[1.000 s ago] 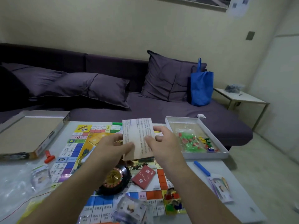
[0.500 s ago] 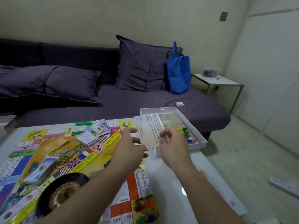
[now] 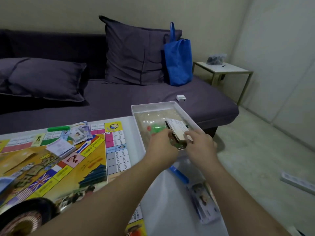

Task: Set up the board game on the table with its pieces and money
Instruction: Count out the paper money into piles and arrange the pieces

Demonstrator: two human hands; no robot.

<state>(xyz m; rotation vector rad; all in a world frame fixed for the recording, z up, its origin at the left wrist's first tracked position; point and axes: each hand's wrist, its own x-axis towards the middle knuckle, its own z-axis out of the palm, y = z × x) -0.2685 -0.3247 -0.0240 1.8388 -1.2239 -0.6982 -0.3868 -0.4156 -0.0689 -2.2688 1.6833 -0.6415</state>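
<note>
The colourful game board (image 3: 51, 167) lies flat on the white table (image 3: 170, 210). On it sit a stack of cards (image 3: 60, 148), a pile of play money (image 3: 80, 132), a green bar (image 3: 58, 128) and a black roulette wheel (image 3: 25, 217). A white box tray (image 3: 136, 120) stands at the board's right, with a bag of green pieces (image 3: 156, 129) inside. My left hand (image 3: 162, 147) and right hand (image 3: 199, 145) hold a printed rules sheet (image 3: 178, 129) tilted low inside the tray, over that bag.
A blue clip (image 3: 179, 174) and a clear bag of notes (image 3: 202, 201) lie on the table near its right edge. Behind the table is a dark sofa (image 3: 119, 99) with a blue bag (image 3: 179, 62). A side table (image 3: 223, 68) stands at right.
Both hands carried the rules sheet from above the board rightward and down into the white tray. The view turned right with them.
</note>
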